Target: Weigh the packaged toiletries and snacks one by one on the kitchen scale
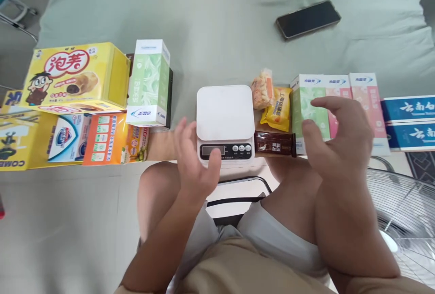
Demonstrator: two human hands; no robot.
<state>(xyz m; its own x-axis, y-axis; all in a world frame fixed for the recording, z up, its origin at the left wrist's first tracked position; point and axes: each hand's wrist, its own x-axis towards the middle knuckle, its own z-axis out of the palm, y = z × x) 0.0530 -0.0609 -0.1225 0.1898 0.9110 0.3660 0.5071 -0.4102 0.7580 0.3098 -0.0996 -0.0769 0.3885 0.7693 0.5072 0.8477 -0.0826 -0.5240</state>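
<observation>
A white kitchen scale point(225, 113) sits at the table's near edge, its platform bare. My left hand point(196, 158) is at the scale's lower left corner with fingers apart, the thumb over the display; whether it touches cannot be made out. My right hand point(340, 135) hovers over the row of toothpaste-like boxes, thumb and forefinger apart around nothing. Under it are a green and white box point(307, 99) and a pink and white box point(369, 99). Right of the scale lie a brown wrapped bar point(274, 143), a yellow packet point(277, 109) and a clear snack bag point(262, 90).
On the left stand a yellow puff box point(74, 76), another green and white box point(147, 81), an orange box point(104, 140) and a soap pack point(68, 137). Blue boxes point(411, 124) lie far right. A phone point(308, 20) rests farther back. A fan point(401, 212) stands below right.
</observation>
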